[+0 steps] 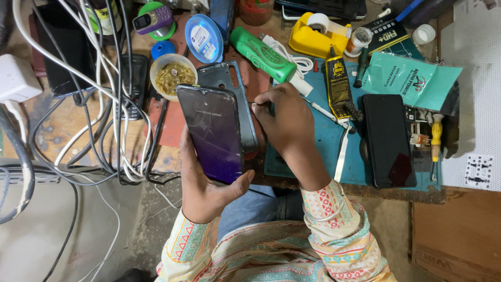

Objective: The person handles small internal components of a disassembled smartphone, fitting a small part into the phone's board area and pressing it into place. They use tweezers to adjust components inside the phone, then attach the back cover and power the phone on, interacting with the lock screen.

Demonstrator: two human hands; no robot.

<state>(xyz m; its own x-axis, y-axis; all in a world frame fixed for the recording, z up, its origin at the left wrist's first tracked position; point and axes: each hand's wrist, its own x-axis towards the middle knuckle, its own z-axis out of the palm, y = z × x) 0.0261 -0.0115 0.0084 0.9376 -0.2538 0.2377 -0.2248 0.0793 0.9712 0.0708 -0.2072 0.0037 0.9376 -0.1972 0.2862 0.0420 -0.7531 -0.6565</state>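
My left hand (pixel 206 190) grips a dark purple smartphone (pixel 213 130) from below, its glossy side facing up. A grey phone case or back frame (pixel 237 89) lies behind the phone on the bench. My right hand (pixel 287 122) is closed around a thin metal tool (pixel 257 104), whose tip sits at the phone's right edge. Both sleeves are patterned in light colours.
A teal work mat (pixel 323 141) carries a black phone (pixel 387 138), a black glue tube (pixel 338 86), a yellow screwdriver (pixel 436 138) and a teal packet (pixel 412 78). A green device (pixel 261 53), yellow tape dispenser (pixel 315 36), small bowl (pixel 172 75) and tangled cables (pixel 104 104) crowd the left.
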